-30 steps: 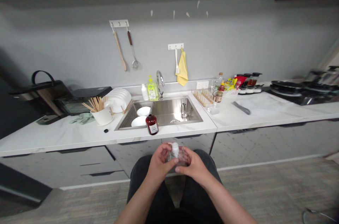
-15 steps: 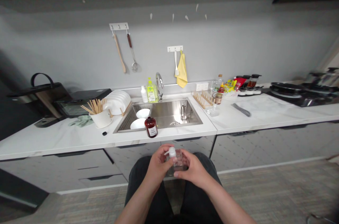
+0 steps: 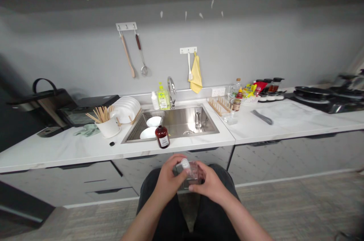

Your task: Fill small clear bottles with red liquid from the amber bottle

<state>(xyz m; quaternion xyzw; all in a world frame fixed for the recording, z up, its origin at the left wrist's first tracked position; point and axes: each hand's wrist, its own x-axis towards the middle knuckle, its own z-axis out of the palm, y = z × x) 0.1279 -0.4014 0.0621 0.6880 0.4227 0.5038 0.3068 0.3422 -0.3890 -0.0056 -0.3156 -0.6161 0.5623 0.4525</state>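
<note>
Above my lap, both hands hold a clear square bottle (image 3: 192, 175) with a small white cap (image 3: 185, 164) tilted toward my left. My left hand (image 3: 170, 181) grips the bottle's left side, its fingers close beside the cap. My right hand (image 3: 208, 185) wraps the right side and lower corner, and its thumb reaches under the bottle. The glass-like body shows partly through my fingers, and its contents cannot be made out.
Ahead stands a white marble counter (image 3: 62, 153) with a steel sink (image 3: 182, 119), a dark brown pump-less bottle (image 3: 162, 137) on its front edge, and a utensil cup (image 3: 107, 127). Grey cabinet fronts (image 3: 287, 157) lie between my hands and the counter.
The bottle has tilted slightly in my hands, with its white cap now leaning more toward my left. My view has shifted slightly, but the counter items have not moved.
</note>
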